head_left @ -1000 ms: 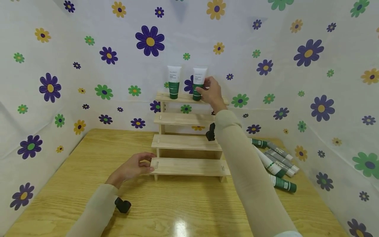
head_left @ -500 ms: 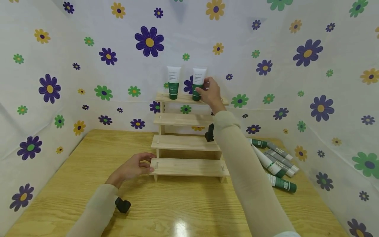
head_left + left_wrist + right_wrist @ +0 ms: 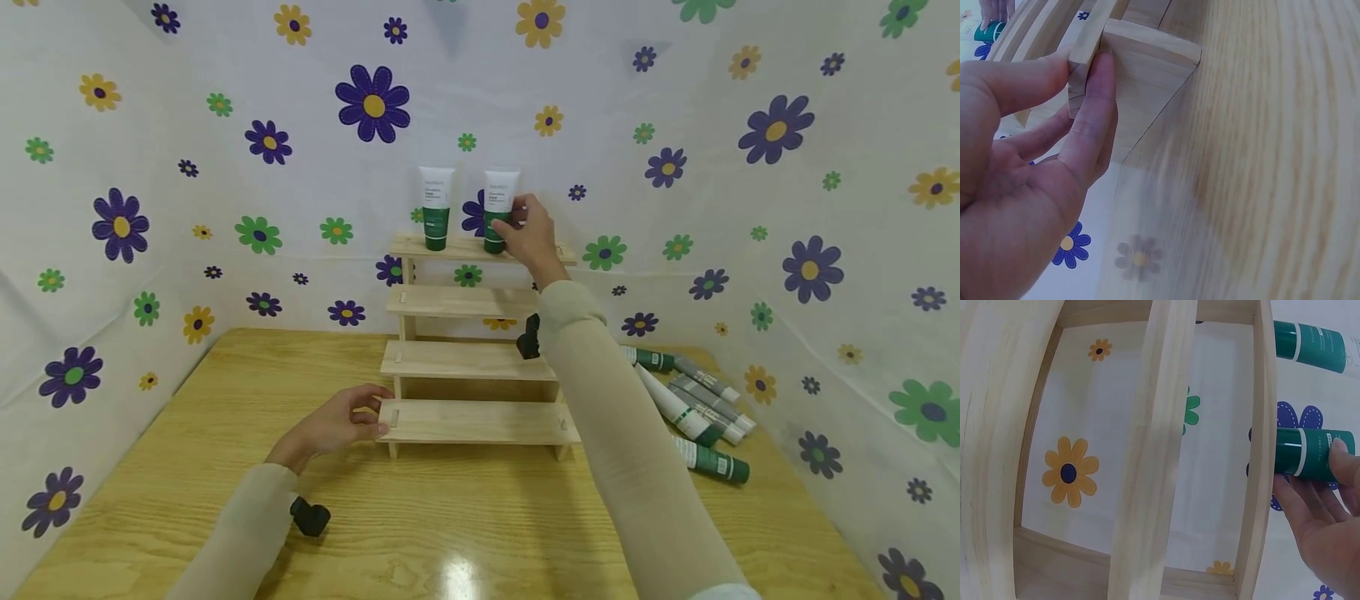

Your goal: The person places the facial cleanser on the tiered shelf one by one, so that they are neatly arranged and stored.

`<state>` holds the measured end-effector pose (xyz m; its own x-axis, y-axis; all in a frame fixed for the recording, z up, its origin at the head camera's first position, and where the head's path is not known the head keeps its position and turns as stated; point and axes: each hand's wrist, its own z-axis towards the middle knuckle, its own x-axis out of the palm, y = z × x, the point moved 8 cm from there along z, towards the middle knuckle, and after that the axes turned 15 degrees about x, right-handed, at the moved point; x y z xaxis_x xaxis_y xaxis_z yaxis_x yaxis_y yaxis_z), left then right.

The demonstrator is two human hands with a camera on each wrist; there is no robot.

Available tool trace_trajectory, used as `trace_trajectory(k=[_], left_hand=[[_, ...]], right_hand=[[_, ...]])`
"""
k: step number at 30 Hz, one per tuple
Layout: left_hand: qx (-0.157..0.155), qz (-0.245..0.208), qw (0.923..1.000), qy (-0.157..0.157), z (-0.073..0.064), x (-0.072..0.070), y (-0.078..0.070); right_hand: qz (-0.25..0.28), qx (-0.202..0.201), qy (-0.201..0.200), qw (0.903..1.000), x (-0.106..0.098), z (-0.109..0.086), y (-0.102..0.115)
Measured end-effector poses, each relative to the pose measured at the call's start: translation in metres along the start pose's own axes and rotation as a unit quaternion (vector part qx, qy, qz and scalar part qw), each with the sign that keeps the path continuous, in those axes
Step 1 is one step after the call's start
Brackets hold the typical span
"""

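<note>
On the top step of a wooden tiered display rack (image 3: 465,422), my right hand (image 3: 532,237) grips a white-and-green squeeze tube (image 3: 501,192) that stands upright on its cap. Its thumb lies across the green lower half (image 3: 1316,444) in the right wrist view, fingers behind. A matching tube (image 3: 436,208) stands to its left, a gap between them. Down at the lowest step, my left hand (image 3: 337,421) pinches the left end of the board (image 3: 1088,56), thumb on one face and fingers on the other.
To the right of the rack, partly behind my right forearm, several tubes lie in a loose pile, among them a green-capped tube (image 3: 720,463) and a grey tube (image 3: 705,377). A flower-print cloth (image 3: 300,192) hangs behind the wooden table (image 3: 375,533) and along its sides.
</note>
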<state>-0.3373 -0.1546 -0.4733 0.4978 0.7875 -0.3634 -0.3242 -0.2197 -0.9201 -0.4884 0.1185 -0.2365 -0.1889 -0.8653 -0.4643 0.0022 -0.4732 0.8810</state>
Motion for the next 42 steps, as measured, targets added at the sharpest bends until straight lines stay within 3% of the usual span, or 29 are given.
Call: trace_trajectory(k=[16,34,42], left_hand=[[0.009,-0.008,0.9999,-0.004,-0.004,-0.001,0.002],[0.004,0.001,1.0,-0.008,-0.003,-0.003,0.002],[0.01,0.001,0.9999,-0.003,-0.003,-0.002,0.001]], right_hand=[[-0.01,0.012,0.033,0.9993,0.008,-0.005,-0.014],[0.052,-0.009,0.108,0.9927,-0.025,-0.024,-0.025],[0.026,0.002,0.121,0.9923,-0.044,-0.037,-0.039]])
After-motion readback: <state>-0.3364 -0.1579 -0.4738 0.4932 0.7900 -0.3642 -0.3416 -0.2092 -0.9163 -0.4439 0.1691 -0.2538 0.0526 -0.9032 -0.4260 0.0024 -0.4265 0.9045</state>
